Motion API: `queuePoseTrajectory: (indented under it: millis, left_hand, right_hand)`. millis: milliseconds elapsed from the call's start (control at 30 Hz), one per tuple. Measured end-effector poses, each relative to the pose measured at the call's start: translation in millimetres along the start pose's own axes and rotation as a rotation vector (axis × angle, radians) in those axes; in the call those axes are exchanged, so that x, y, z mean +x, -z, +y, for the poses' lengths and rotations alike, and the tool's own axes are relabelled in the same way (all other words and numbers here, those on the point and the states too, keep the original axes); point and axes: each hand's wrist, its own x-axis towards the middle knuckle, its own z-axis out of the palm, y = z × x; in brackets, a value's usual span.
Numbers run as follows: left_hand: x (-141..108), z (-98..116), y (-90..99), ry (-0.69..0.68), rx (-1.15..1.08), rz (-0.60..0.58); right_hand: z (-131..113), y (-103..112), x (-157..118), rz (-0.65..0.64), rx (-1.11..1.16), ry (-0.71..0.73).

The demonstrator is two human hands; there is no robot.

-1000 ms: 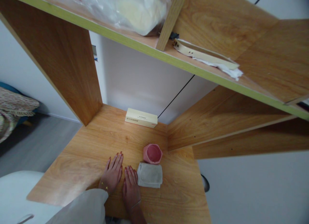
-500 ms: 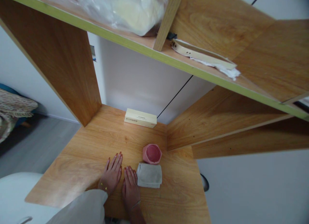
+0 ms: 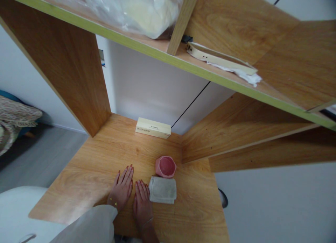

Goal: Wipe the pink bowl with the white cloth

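My left hand (image 3: 121,187) lies flat on the wooden desk (image 3: 105,162), fingers stretched forward and holding nothing. Close to its right, my right hand (image 3: 142,202) also rests flat, with its fingers extended side by side. A folded grey cloth (image 3: 163,190) lies just right of my right hand; whether they touch I cannot tell. Behind the cloth, against its far edge, stands a pink faceted bowl (image 3: 166,166). A cream oblong box (image 3: 153,128) with dark printing sits at the back of the desk by the wall.
An overhead shelf (image 3: 147,52) crosses the view, bearing a clear plastic bag (image 3: 147,12) and a pale curved strip (image 3: 220,59) on white tissue. Upright wooden panels (image 3: 60,61) flank the desk. A white chair (image 3: 21,204) stands at the left.
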Motion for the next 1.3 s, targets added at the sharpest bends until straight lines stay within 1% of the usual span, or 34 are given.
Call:
queuePoseTrajectory:
  millis: [167, 400, 600, 800, 933, 1100, 1300]
  left_hand:
    - [-0.8, 0.3, -1.0, -0.002, 0.005, -0.01]
    - [-0.7, 0.7, -2.5, -0.008, 0.022, 0.02]
    - [-1.0, -1.0, -4.0, -0.017, 0.019, 0.031]
    - [-0.8, 0.1, -3.7, -0.001, 0.002, 0.009]
    - [-0.7, 1.1, -2.3, 0.012, 0.0, -0.006]
    - [0.2, 1.5, -0.8, 0.008, 0.012, 0.005]
    - [0.5, 1.0, -2.7, 0.009, 0.014, -0.004]
  right_hand:
    - [1.0, -2.1, -0.6, 0.008, -0.005, 0.005]
    - [1.4, -3.4, -1.8, -0.001, -0.025, 0.019]
    - [1.4, -2.5, -1.5, 0.001, -0.017, 0.002]
    - [0.1, -1.2, -0.1, 0.044, 0.029, -0.005]
    - [-1.6, 0.3, 0.8, 0.023, 0.017, -0.016]
    - [-1.7, 1.0, 0.2, 0.014, -0.003, -0.003]
    - [0.5, -2.7, 0.5, -0.005, -0.016, -0.01]
